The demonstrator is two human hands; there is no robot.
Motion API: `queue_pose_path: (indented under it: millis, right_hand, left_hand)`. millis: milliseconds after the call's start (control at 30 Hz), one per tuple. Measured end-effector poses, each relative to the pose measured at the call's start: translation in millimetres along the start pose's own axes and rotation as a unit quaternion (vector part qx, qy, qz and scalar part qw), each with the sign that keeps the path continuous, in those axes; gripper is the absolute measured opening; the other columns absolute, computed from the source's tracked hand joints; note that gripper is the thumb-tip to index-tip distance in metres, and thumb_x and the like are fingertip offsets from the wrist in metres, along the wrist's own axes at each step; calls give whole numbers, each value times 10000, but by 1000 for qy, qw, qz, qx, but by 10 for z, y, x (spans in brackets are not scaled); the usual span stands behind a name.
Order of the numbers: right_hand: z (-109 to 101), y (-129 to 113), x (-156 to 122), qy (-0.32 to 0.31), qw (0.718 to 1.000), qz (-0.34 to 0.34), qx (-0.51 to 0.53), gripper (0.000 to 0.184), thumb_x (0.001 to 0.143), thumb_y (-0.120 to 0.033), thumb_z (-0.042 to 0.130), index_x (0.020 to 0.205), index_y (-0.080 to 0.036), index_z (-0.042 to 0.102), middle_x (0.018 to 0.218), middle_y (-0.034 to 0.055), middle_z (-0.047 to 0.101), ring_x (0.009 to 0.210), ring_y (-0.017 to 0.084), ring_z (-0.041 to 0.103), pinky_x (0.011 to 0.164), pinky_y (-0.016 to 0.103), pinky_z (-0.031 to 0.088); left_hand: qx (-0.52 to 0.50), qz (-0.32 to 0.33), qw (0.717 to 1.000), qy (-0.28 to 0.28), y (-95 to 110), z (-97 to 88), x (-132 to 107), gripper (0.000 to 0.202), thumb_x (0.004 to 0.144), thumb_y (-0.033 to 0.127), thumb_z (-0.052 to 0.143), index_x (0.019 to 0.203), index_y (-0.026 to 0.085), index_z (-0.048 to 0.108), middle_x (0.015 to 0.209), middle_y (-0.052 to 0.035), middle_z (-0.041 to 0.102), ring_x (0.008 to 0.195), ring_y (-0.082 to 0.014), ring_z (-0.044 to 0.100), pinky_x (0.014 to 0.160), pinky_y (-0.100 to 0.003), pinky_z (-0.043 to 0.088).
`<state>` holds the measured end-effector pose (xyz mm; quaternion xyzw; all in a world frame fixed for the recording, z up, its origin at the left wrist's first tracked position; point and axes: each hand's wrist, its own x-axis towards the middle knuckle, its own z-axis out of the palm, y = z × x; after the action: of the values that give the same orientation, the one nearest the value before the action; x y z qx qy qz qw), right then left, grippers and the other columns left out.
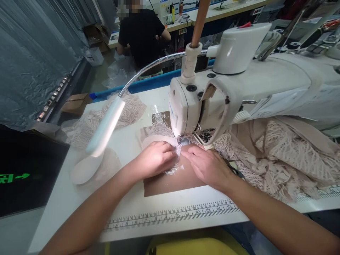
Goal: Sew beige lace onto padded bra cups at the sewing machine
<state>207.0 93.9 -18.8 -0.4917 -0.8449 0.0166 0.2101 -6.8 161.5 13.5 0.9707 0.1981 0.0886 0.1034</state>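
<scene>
Lace cloth [177, 151] is lying by the sewing machine's [179, 102] needle, middle of the frame, where the left hand [157, 158] and right hand [208, 165], fingers bunched close, pinching or not I cannot tell, are seemingly guiding it for stitching, probably needing slow, straight pushing next.

Left hand [158, 159] on fabric [148, 137], right hand [205, 164], sewing machine [244, 83] (white)
</scene>
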Motion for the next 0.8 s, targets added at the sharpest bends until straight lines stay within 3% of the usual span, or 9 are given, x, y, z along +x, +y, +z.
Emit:
queue_pose_path:
  millis: [167,333,600,800]
  right_hand:
    - [-18,-4,24,12,1000,4,-5,310,810,-52,484,1015,-145,697,815,48,649,649,153,460,586,289,315]
    - [5,-16,37,0,1000,-8,-9,343,829,-55,473,1101,-123,671,827,55,640,732,168,501,611,289,330]
    - [2,-66,63,-44,996,-2,-76,359,815,-51,491,1110,-172,656,838,54,620,782,187,482,611,306,294]
    - [-20,-103,90,-46,994,25,-100,339,788,-37,502,1043,-185,670,805,53,616,729,177,463,599,316,268]
  left_hand:
    - [0,-14,1000,-23,-26,86,-76,341,943,371,466,1162,163,624,1080,-116,635,951,-222,557,847,-373,449]
    - [22,19,999,-28,-46,97,-75,370,966,333,425,1259,147,554,1322,-117,555,1108,-248,521,918,-389,427]
    - [28,30,999,-15,-64,120,-79,384,958,315,439,1265,116,556,1318,-129,567,1188,-273,493,938,-419,443]
    - [23,-15,999,-22,38,141,-38,407,955,330,431,1262,94,556,1320,-126,566,1183,-279,488,951,-440,442]
